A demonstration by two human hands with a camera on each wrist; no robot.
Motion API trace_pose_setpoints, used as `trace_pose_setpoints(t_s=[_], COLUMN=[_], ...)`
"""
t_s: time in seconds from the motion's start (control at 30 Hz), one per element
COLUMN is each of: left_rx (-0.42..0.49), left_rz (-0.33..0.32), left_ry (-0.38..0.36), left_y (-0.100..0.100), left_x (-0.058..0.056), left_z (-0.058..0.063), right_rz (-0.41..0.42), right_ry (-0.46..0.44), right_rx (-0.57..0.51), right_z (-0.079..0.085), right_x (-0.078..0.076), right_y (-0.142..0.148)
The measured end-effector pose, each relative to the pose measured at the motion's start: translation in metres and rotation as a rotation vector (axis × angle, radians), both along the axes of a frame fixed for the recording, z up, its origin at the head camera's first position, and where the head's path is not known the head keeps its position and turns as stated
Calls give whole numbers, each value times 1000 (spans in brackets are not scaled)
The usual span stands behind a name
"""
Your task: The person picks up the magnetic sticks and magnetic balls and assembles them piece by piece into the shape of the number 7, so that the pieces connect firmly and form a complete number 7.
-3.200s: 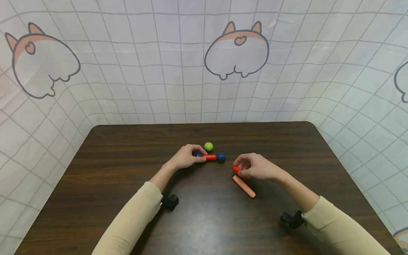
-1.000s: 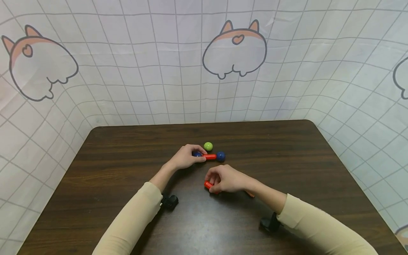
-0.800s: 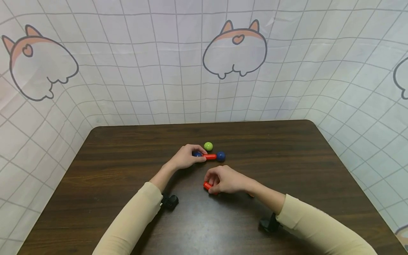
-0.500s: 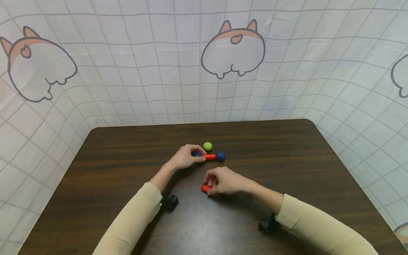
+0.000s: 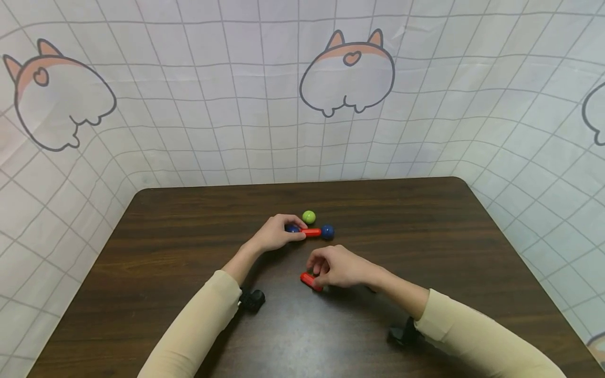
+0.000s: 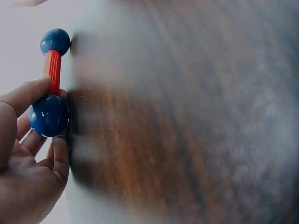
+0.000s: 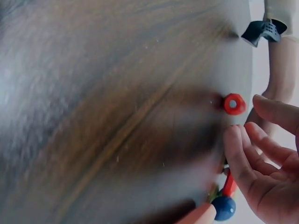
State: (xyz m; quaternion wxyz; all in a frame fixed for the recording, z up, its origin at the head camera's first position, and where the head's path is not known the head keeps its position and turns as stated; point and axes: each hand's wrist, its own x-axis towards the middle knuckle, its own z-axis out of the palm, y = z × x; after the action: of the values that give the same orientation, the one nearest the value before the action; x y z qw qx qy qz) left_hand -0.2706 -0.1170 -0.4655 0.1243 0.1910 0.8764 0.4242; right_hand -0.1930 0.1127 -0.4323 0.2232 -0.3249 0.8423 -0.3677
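Observation:
My left hand (image 5: 274, 232) pinches the near end of a red magnetic rod (image 6: 54, 70), thumb on the rod and fingers around the left blue ball (image 6: 49, 116). The far blue ball (image 5: 327, 231) is joined to the rod's other end, and the piece lies level on the table. A second red magnetic rod (image 5: 310, 281) lies loose in front of it, its end showing a silver centre in the right wrist view. Just beside this rod is my right hand (image 5: 342, 265); the right wrist view shows its fingers (image 7: 233, 144) parted and off the rod.
A green ball (image 5: 309, 217) sits just behind the joined piece. The dark wooden table (image 5: 189, 210) is bordered by a white gridded curtain (image 5: 212, 105). My right forearm (image 5: 402, 294) covers the spot where an orange stick lay.
My right hand carried the loose red magnetic rod left and nearer to me, set it on the table and released it. The left hand keeps its hold in place.

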Motion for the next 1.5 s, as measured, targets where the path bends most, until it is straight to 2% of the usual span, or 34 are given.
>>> trace_pose_setpoints(t_s=[0.3, 0.53, 1.1, 1.5], left_rx=[0, -15, -11, -15], left_rz=[-4, -3, -7, -13], left_ry=[-7, 4, 0, 11], left_y=[1, 1, 1, 0], left_x=[1, 0, 0, -3], left_z=[2, 1, 2, -1], right_rz=[-10, -45, -142, -188], right_ry=[22, -14, 7, -47], right_rx=[-37, -75, -41, -21], right_z=[4, 7, 7, 1], right_x=[-2, -2, -6, -8], right_y=[21, 38, 74, 88])
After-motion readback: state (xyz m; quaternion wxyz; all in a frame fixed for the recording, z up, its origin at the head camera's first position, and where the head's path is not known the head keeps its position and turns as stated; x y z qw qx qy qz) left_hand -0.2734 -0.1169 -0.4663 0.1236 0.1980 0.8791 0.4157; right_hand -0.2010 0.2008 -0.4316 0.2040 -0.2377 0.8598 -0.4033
